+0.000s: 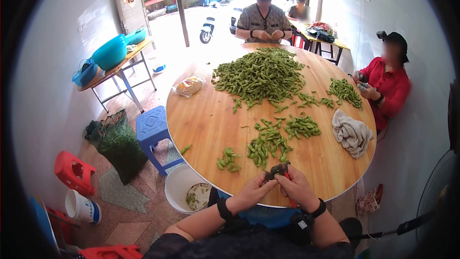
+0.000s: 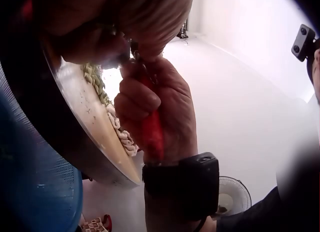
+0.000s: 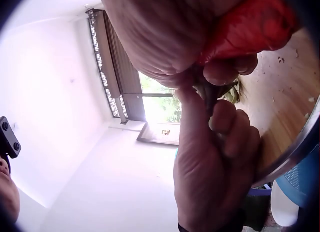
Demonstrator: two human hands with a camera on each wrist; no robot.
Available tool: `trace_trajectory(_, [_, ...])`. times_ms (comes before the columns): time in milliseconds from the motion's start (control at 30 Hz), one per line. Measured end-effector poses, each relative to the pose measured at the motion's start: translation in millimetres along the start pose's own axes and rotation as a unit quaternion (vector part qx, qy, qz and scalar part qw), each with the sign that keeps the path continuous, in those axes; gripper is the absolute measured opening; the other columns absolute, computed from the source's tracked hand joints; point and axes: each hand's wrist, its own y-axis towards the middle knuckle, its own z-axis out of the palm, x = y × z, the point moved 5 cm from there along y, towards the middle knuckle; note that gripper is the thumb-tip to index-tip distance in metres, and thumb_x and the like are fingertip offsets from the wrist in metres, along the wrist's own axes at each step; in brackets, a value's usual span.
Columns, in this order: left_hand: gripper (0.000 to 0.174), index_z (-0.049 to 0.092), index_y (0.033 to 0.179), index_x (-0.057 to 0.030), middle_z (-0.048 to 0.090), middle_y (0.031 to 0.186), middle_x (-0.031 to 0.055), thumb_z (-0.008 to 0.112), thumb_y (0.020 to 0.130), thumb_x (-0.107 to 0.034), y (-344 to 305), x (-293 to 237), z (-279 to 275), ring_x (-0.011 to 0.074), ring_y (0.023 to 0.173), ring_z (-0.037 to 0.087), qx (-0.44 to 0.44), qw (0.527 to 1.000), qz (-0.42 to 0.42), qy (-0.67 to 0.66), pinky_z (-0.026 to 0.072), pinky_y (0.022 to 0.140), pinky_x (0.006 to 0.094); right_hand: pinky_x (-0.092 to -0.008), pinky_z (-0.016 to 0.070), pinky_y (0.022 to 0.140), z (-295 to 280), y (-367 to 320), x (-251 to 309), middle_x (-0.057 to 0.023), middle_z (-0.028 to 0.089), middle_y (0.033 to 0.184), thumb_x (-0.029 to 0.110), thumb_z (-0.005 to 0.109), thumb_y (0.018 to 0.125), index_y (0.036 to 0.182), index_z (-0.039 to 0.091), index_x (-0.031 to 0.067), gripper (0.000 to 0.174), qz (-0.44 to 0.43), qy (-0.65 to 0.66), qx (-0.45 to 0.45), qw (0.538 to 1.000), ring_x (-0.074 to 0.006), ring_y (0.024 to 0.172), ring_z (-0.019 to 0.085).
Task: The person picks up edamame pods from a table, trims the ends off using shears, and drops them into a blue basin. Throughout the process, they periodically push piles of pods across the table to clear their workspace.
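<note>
My right hand [image 1: 296, 187] grips a pair of red-handled shears [image 2: 151, 129] over the near edge of the table. Close against it, my left hand [image 1: 256, 188] has its fingers curled and its thumb raised, pinching something small at the dark tip of the shears; the fingers mostly hide it, so I cannot tell its kind. Just beyond both hands lies a loose group of green edamame pods [image 1: 266, 146]. Smaller clusters of pods sit left [image 1: 229, 159] and right [image 1: 303, 126] of that group.
A large pod heap [image 1: 258, 74] covers the far part of the round wooden table [image 1: 206, 129]. A crumpled cloth [image 1: 352, 133] lies at right, a plastic-wrapped bundle [image 1: 189, 86] at far left. Two people work across the table. A white bucket [image 1: 179, 189] and blue stool [image 1: 152, 127] stand left.
</note>
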Motion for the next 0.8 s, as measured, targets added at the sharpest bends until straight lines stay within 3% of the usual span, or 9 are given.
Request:
trace_trajectory(67, [0.023, 0.053, 0.114, -0.0021, 0.057, 0.104, -0.0018, 0.047, 0.1, -0.019, 0, -6, -1, 0.0061, 0.096, 0.05, 0.005, 0.992, 0.075, 0.1, 0.0416, 0.084, 0.0232, -0.0192, 0.0325, 0.042, 0, 0, -4, 0.0053, 0.046, 0.064, 0.014, 0.055, 0.093, 0.105, 0.057, 0.0048, 0.015, -0.001, 0.01, -0.003, 1.0, -0.0026, 0.047, 0.041])
trace_trajectory(200, [0.022, 0.054, 0.112, -0.0006, 0.057, 0.103, -0.0016, 0.047, 0.099, -0.018, -4, -5, -3, 0.0068, 0.095, 0.05, 0.008, 0.992, 0.028, 0.126, 0.0415, 0.084, 0.0235, -0.0209, 0.0341, 0.041, 3, -2, -7, 0.0024, 0.049, 0.065, 0.012, 0.051, 0.093, 0.101, 0.055, 0.0042, 0.012, 0.004, 0.008, -0.007, 1.0, -0.0038, 0.046, 0.043])
trace_trajectory(333, [0.015, 0.055, 0.098, -0.0065, 0.05, 0.077, -0.0052, 0.05, 0.098, -0.021, -9, -21, -4, 0.0034, 0.069, 0.043, -0.028, 0.998, 0.023, 0.043, 0.0372, 0.06, 0.0207, -0.022, 0.037, 0.042, -1, -1, 10, -0.0008, 0.052, 0.066, 0.008, 0.047, 0.092, 0.098, 0.054, 0.0029, 0.011, -0.006, -0.069, -0.08, 0.994, -0.0062, 0.046, 0.046])
trace_trajectory(400, [0.012, 0.056, 0.093, -0.0124, 0.038, 0.063, -0.0106, 0.051, 0.098, -0.023, -11, -25, -3, 0.0001, 0.051, 0.03, -0.047, 0.998, -0.028, -0.022, 0.0224, 0.045, 0.0176, -0.0229, 0.0412, 0.045, -7, -4, 22, -0.0037, 0.056, 0.069, 0.005, 0.044, 0.09, 0.101, 0.054, 0.0006, 0.015, -0.081, -0.04, -0.082, 0.993, -0.0084, 0.049, 0.05])
trace_trajectory(433, [0.012, 0.056, 0.093, -0.0124, 0.038, 0.063, -0.0106, 0.051, 0.098, -0.023, -12, -23, -4, 0.0001, 0.051, 0.03, -0.049, 0.998, -0.037, -0.028, 0.0224, 0.045, 0.0176, -0.0229, 0.0412, 0.045, -8, -5, 18, -0.0037, 0.056, 0.069, 0.005, 0.044, 0.09, 0.101, 0.054, 0.0006, 0.015, -0.071, -0.038, -0.083, 0.993, -0.0084, 0.049, 0.05])
trace_trajectory(500, [0.012, 0.055, 0.091, -0.0119, 0.039, 0.063, -0.0098, 0.052, 0.097, -0.022, -13, -20, -10, 0.0009, 0.052, 0.033, -0.049, 0.991, -0.066, -0.109, 0.0244, 0.045, 0.0181, -0.0228, 0.0463, 0.051, -9, -11, 29, -0.0061, 0.06, 0.074, 0.004, 0.045, 0.091, 0.106, 0.055, -0.0015, 0.019, -0.215, -0.108, -0.104, 0.965, -0.0091, 0.056, 0.056])
trace_trajectory(633, [0.013, 0.054, 0.09, -0.0107, 0.038, 0.062, -0.0093, 0.052, 0.097, -0.021, -13, -22, -12, 0.0014, 0.05, 0.033, -0.071, 0.994, -0.042, -0.072, 0.0239, 0.044, 0.0184, -0.0309, 0.0531, 0.07, 0, -15, 25, -0.0129, 0.067, 0.094, 0.006, 0.047, 0.094, 0.111, 0.053, -0.0031, 0.02, -0.344, -0.29, -0.099, 0.888, -0.0209, 0.08, 0.067])
trace_trajectory(667, [0.012, 0.053, 0.091, -0.0103, 0.038, 0.062, -0.0092, 0.052, 0.097, -0.02, -13, -20, -13, 0.0015, 0.05, 0.033, -0.064, 0.995, -0.032, -0.067, 0.0239, 0.044, 0.0182, -0.0336, 0.0528, 0.073, -6, -14, 7, -0.014, 0.066, 0.099, 0.007, 0.048, 0.094, 0.117, 0.049, -0.003, 0.025, -0.236, -0.257, -0.099, 0.932, -0.0259, 0.086, 0.067])
trace_trajectory(800, [0.011, 0.051, 0.093, -0.0098, 0.038, 0.062, -0.0088, 0.052, 0.097, -0.02, -14, -25, -10, 0.0012, 0.05, 0.033, -0.043, 0.996, -0.043, -0.064, 0.0244, 0.044, 0.018, -0.0342, 0.0523, 0.07, -12, -17, 1, -0.0145, 0.067, 0.095, 0.012, 0.049, 0.094, 0.119, 0.046, -0.0026, 0.029, -0.188, -0.287, -0.071, 0.936, -0.0262, 0.082, 0.066])
